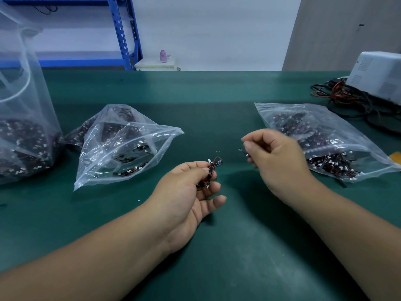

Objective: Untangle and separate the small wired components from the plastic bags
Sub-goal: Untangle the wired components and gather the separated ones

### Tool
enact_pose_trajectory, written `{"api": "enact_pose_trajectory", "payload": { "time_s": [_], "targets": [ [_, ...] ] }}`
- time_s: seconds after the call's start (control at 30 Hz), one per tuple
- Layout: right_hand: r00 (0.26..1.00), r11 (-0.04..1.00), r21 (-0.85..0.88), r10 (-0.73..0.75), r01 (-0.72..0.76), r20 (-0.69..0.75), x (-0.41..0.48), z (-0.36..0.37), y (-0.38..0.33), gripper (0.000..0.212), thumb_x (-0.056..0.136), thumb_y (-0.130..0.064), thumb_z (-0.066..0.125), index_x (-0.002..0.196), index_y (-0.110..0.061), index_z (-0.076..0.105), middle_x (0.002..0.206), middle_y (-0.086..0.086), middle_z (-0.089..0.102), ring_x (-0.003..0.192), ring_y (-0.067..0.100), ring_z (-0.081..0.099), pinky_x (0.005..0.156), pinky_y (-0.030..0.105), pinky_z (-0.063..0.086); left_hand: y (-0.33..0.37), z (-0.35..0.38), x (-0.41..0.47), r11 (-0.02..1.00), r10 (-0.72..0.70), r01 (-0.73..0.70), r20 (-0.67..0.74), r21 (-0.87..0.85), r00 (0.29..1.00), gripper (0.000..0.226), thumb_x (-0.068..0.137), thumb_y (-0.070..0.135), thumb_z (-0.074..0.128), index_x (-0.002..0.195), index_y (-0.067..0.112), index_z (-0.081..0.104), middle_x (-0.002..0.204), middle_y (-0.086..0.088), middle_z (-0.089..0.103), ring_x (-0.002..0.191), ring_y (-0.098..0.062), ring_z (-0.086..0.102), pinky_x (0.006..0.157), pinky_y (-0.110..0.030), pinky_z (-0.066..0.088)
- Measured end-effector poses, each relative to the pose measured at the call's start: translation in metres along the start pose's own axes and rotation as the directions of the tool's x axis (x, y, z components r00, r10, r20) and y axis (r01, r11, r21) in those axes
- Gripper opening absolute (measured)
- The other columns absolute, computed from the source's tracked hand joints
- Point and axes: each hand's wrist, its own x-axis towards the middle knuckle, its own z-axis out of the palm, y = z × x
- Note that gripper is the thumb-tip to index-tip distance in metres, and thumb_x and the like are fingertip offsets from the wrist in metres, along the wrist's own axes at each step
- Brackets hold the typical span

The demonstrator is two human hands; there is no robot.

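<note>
The left hand had its thumb and curled fingers closed round a small clump of red-and-black wired parts, held just above the mat. One wire loop and a white plug stuck out past the fingertips. The right hand, held apart from the left, pinched a single piece between thumb and forefinger, with the other fingers curled in.

The parts looked very light, with thin, limp wires likely to snag on each other. The small black body or the white plug seemed the safer place to hold, since tugging on a wire could strain its joint.

Further out, the open middle bag lay left of the hands and the right bag just behind the right hand. The tall left bag stood at the edge. All three held more parts.

The print on the clump's black strip and on the white box beside the cables was too small to read.
</note>
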Motion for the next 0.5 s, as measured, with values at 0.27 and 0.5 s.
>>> {"api": "enact_pose_trajectory", "payload": {
  "time_s": [0.27,0.5],
  "targets": [
    [0.992,0.972,-0.212,-0.082,0.100,0.094,0.000,-0.001,0.010,0.016,0.093,-0.022,0.066,0.083,-0.034,0.067,0.084,-0.016,0.069,0.071,0.008,0.065,0.069,0.023,0.052,0.000,0.000,-0.001,1.000,0.011,-0.011,0.016,0.013,1.000,0.015,0.098,0.004,0.050,0.094,0.011,0.063,0.070,-0.005,0.065,0.052,-0.014,0.059,0.047,-0.029,0.052],
    [0.949,0.981,-0.075,-0.153,0.180,0.277,-0.020,0.004,-0.017,0.014,0.089,-0.033,0.061,0.081,-0.028,0.071,0.079,-0.009,0.070,0.067,0.006,0.061,0.065,0.024,0.050,0.000,0.001,-0.002,0.999,0.018,-0.019,0.043,0.027,0.999,0.016,0.098,0.005,0.050,0.093,0.010,0.064,0.070,-0.004,0.064,0.051,-0.013,0.057,0.046,-0.029,0.052]
  ]
}}
